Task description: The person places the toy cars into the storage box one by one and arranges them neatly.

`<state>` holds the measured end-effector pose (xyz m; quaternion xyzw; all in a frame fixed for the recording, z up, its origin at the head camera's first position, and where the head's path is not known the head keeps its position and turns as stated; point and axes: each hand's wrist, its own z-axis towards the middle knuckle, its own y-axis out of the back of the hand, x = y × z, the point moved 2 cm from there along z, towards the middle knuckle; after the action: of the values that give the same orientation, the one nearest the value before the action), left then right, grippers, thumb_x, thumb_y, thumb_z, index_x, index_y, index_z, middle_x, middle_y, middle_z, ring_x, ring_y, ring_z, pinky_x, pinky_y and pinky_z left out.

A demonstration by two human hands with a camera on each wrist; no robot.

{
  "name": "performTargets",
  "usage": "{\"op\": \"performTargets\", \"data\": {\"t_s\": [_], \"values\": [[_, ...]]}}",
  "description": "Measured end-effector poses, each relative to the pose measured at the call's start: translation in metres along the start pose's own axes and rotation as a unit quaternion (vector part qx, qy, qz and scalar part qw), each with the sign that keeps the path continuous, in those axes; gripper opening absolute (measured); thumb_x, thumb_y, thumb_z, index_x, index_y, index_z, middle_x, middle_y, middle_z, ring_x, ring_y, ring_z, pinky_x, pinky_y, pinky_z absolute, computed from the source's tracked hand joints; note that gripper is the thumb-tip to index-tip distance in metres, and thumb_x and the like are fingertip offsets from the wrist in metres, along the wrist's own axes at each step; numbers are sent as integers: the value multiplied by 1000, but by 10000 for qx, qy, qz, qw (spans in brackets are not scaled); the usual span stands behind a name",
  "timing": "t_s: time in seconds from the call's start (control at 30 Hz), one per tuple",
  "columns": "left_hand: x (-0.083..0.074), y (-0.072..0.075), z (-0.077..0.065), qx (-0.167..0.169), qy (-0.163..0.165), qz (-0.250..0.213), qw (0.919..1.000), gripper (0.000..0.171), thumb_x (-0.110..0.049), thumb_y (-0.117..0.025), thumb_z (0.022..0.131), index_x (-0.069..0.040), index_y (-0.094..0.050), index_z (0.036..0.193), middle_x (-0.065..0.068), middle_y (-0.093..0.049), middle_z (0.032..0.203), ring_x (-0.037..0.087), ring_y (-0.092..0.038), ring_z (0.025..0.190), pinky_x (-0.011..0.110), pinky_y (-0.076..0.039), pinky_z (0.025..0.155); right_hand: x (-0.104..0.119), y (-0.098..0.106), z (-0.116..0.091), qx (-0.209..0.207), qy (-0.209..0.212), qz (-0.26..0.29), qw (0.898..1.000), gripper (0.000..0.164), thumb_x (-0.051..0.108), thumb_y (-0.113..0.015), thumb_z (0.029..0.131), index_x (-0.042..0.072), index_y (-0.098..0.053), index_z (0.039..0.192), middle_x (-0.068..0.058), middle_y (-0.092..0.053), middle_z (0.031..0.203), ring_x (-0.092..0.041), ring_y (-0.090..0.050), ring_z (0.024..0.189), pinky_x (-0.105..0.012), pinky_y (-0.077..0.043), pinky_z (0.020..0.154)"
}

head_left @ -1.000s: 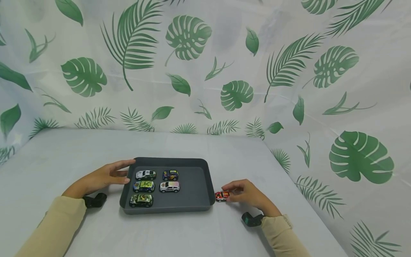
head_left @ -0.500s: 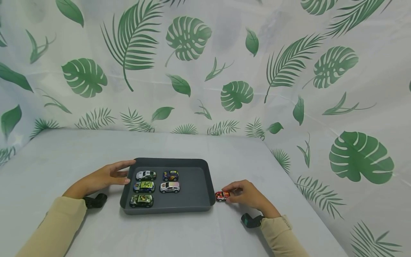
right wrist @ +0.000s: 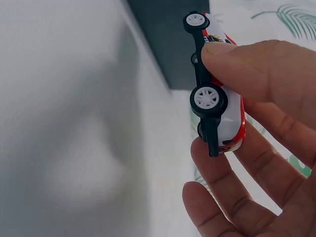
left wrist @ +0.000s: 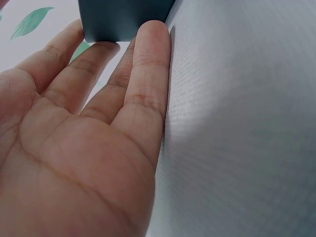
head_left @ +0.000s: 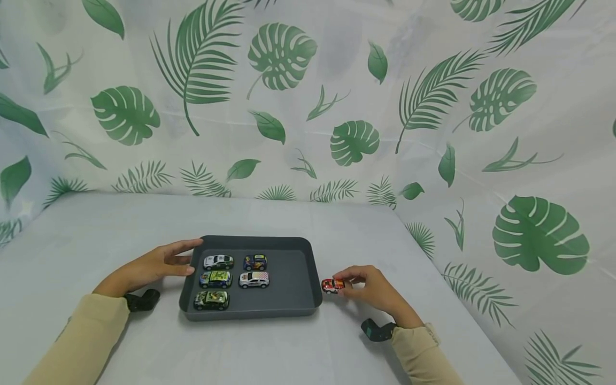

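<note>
Beside the tray's right wall, my right hand [head_left: 370, 289] pinches a red and white toy car [right wrist: 222, 113] between thumb and fingers. In the right wrist view the car is clear of the table, its white-rimmed wheels showing. My left hand [head_left: 149, 270] has its fingers extended against the left end of the dark grey baking tray [head_left: 293, 289]; the left wrist view shows fingertips right at the tray wall. Inside the tray, a white and green car [head_left: 218, 262], a yellow-green and blue car [head_left: 215, 279] and a camouflage car [head_left: 212, 300] form a left column.
A second column in the tray has a dark blue and orange car [head_left: 255, 262] and a white car with a pink checked roof [head_left: 254, 279]. The tray sits on a white-covered table [head_left: 269, 353]. A leaf-printed curtain [head_left: 308, 128] rises behind and to the right.
My right hand has lifted the red and white toy car off the table, slightly up from where it stood beside the tray. My left hand and the tray have stayed in place.
</note>
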<state>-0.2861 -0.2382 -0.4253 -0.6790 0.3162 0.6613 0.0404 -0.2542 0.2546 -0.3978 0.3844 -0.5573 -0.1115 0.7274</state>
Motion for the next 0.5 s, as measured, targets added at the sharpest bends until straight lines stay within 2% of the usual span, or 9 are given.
{"op": "performTargets", "data": {"t_s": [0.17,0.4,0.5], "values": [[0,1,0,9,-26,-5,10000,88,-21,-77,102,2,-25,170,35,-16,174,63,-25,154,74,-36,116,7,0,2,-84,66,-55,9999,27,5,-85,92,-1,-80,118,-10,-78,114,-15,-67,97,-42,-59,91],[1,1,1,-13,6,12,10000,89,-21,-78,102,2,-26,170,35,-18,174,63,-26,154,74,-37,116,11,1,1,-228,45,-55,9997,28,5,-85,91,-1,-80,119,-9,-78,112,-17,-69,94,-32,-55,84],[1,0,1,-8,22,-16,10000,89,-21,-78,102,2,-25,170,35,-17,174,63,-26,154,74,-36,116,12,2,0,-247,-10,-41,9997,28,6,-85,92,0,-80,119,-9,-78,112,-19,-69,95,-33,-55,84]]}}
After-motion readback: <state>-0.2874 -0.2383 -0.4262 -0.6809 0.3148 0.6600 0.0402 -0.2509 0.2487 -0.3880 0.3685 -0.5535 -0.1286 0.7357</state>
